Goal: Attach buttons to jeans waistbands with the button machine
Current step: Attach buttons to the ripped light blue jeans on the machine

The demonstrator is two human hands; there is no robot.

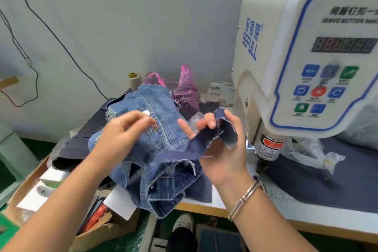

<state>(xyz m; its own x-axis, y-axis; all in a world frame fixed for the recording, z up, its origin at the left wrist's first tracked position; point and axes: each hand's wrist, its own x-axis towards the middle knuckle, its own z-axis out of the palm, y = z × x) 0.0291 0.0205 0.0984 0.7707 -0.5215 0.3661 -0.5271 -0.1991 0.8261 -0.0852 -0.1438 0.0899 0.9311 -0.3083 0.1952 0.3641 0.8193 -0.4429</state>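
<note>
A light blue denim garment (161,108) lies bunched at the table's left, with metal buttons (155,128) showing on its front. My left hand (122,131) hovers over it, blurred, fingers loosely spread beside the buttons. My right hand (221,145) holds a dark blue denim strip (227,129), its thumb and fingers curled round the folded end. The strip drapes leftward over the garment. The white servo button machine (302,57) stands to the right, its press head (268,149) just right of my right hand.
A dark cloth pad (327,180) covers the table under the machine, with a crumpled clear plastic bag (313,153) on it. Pink plastic bags (186,88), a thread cone (134,81) and small packets (221,93) sit at the back. A cardboard box (61,200) of items stands at lower left.
</note>
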